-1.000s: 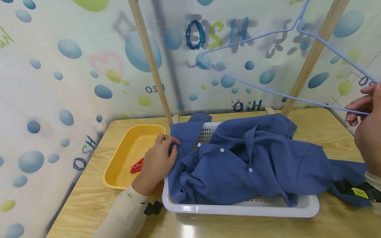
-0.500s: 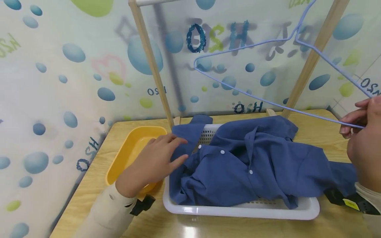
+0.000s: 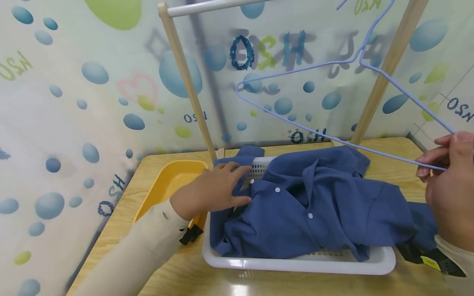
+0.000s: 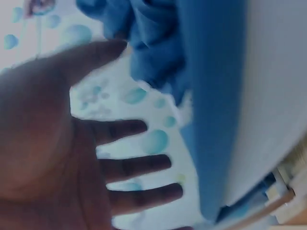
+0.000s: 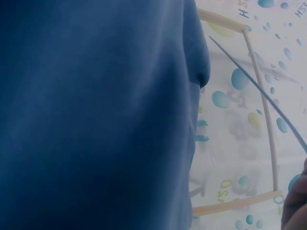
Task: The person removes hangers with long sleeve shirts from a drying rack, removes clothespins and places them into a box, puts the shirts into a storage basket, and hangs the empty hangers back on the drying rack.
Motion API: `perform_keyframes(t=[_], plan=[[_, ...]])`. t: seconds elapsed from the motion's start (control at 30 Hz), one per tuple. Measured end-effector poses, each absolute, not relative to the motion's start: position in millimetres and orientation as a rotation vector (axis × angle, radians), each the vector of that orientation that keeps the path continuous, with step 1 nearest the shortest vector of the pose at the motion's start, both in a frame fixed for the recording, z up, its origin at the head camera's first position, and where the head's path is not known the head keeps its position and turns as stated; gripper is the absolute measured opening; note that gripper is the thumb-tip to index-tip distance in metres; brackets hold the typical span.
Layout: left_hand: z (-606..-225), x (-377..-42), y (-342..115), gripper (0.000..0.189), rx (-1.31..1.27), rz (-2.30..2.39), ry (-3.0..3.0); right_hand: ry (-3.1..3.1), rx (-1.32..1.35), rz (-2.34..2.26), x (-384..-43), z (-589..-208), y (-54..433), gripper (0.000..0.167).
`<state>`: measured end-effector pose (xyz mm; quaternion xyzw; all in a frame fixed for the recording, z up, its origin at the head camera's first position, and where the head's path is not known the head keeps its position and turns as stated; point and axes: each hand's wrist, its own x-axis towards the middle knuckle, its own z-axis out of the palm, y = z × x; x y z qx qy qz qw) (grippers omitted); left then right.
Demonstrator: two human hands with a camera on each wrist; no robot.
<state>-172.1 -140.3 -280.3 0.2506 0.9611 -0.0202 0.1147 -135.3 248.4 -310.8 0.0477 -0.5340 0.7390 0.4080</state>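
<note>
Fingers of the left hand [image 3: 216, 189] spread flat on the blue shirt [image 3: 318, 205], right hand [image 3: 448, 181] pinching the wire hanger [image 3: 333, 98] just above it.

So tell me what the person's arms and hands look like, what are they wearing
Both hands are bare, with no gloves or rings visible. The left hand comes out of a long cream sleeve with a small button at the cuff and a black strap beneath the wrist. The right hand shows a cream cuff too, and a black wrist device bearing a yellow label.
</note>
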Motion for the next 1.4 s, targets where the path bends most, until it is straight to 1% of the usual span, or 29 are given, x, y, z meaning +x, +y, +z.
perform_keyframes(t=[0.17,0.33,0.4,0.53,0.57,0.77,1.0,1.07,1.23,1.4], plan=[[-289,-209,-136,0.071,0.717,-0.150,2.921,-1.266,0.174,1.888,-135,-314,248,0.021],[-297,-234,-135,0.077,0.646,-0.212,2.890,-1.276,0.194,1.866,-132,-313,244,0.021],[-301,-240,-138,0.072,0.655,-0.227,2.873,-1.272,0.195,1.860,-131,-313,243,0.020],[-306,-245,-147,0.052,0.691,-0.160,2.889,-1.181,0.220,1.945,-131,-313,242,0.021],[-306,-247,-149,0.047,0.700,-0.124,2.900,-1.161,0.232,1.948,-131,-313,242,0.021],[-308,-251,-157,0.033,0.704,0.058,2.993,-1.076,0.284,2.017,-133,-308,240,0.018],[-311,-253,-160,0.017,0.640,0.223,3.084,-1.181,0.134,1.963,-133,-311,241,0.018],[-309,-252,-161,0.015,0.621,0.276,3.107,-1.176,0.104,1.978,-133,-311,242,0.018],[-300,-244,-161,0.014,0.620,0.410,3.175,-1.135,0.189,1.969,-138,-313,243,0.020],[-285,-220,-157,0.013,0.811,0.499,3.220,-1.101,0.248,1.970,-142,-314,245,0.020]])
